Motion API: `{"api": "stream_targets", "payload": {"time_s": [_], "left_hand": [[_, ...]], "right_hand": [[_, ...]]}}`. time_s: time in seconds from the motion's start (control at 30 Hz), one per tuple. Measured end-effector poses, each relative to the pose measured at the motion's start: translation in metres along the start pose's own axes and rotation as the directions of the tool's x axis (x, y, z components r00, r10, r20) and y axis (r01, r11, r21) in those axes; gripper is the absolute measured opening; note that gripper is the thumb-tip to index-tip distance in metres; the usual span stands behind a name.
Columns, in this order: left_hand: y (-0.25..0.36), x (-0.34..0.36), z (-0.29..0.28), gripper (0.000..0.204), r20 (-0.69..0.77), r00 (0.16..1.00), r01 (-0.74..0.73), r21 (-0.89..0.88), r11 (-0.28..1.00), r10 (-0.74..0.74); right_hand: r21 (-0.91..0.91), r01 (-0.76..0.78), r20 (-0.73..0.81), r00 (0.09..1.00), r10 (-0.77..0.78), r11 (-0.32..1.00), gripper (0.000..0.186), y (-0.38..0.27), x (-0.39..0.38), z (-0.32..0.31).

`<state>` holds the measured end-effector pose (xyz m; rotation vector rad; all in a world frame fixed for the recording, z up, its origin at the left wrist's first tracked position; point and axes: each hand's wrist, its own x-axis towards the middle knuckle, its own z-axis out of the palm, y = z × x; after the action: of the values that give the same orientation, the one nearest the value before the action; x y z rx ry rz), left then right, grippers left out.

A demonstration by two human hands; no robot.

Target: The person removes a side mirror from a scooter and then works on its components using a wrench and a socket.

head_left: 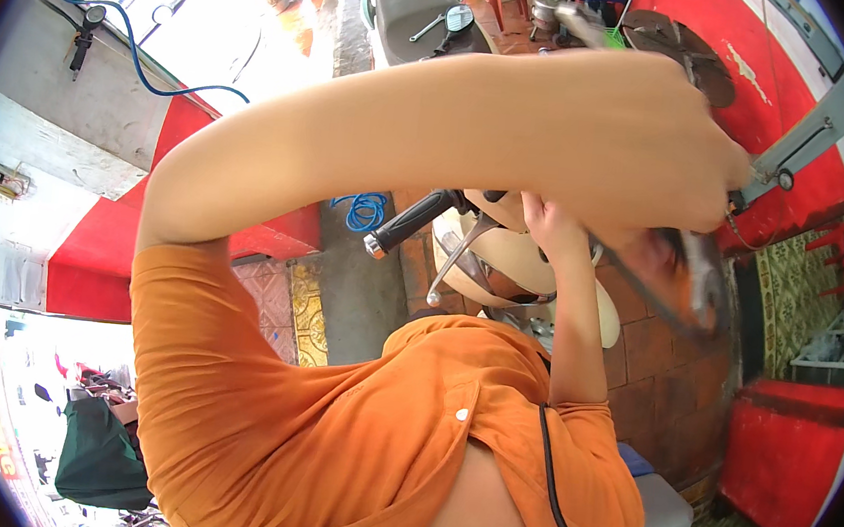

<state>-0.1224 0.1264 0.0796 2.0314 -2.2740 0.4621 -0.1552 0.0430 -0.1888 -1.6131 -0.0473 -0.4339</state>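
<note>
My left arm reaches across the picture, its hand [678, 145] at the upper right with knuckles bent and fingers curled down. What it grips is hidden behind the hand. Below it, a grey and orange object [696, 288] is smeared by motion; I cannot make out its kind. My right hand [552, 230] is raised over the cream scooter [508, 261], partly covered by my left forearm; its fingers are mostly hidden. Left of it are the scooter's black handlebar grip [415, 225] and a silver brake lever [463, 257].
Beyond my forearm, a mirror [458, 19] and a wrench [426, 29] lie on a grey seat [402, 31]. A coiled blue hose [364, 210] rests on the floor. At right stand a red wall [759, 77] and a red box [791, 461].
</note>
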Motion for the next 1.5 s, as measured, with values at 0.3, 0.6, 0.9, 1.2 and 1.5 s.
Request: {"api": "stream_targets", "payload": {"time_s": [0.3,0.6,0.9,1.2,1.5], "left_hand": [[-0.107,0.057,0.089,0.028,0.039,0.913,0.356,0.413,0.839,-0.406],[-0.063,-0.092,-0.043,0.076,0.151,0.588,0.642,0.511,0.572,-0.795],[0.031,-0.078,-0.083,0.053,0.467,0.492,0.855,-0.098,0.51,-0.735],[-0.007,0.007,0.019,0.038,-0.015,0.986,0.161,-0.142,0.977,-0.165],[-0.112,0.014,0.065,0.018,-0.245,0.79,0.602,0.48,0.638,-0.561]], "right_hand": [[0.033,0.144,0.019,0.989,-0.144,0.989,0.017,-0.023,0.024,0.032],[-0.315,0.488,0.17,0.873,-0.458,0.814,0.015,-0.041,0.044,0.009],[-0.362,0.607,0.327,0.794,-0.513,0.708,0.017,-0.057,0.04,-0.005],[-0.244,0.292,0.064,0.956,-0.285,0.925,0.018,-0.027,0.017,0.017],[0.017,0.055,-0.061,0.997,-0.053,0.998,0.017,-0.031,0.022,0.029]]}}
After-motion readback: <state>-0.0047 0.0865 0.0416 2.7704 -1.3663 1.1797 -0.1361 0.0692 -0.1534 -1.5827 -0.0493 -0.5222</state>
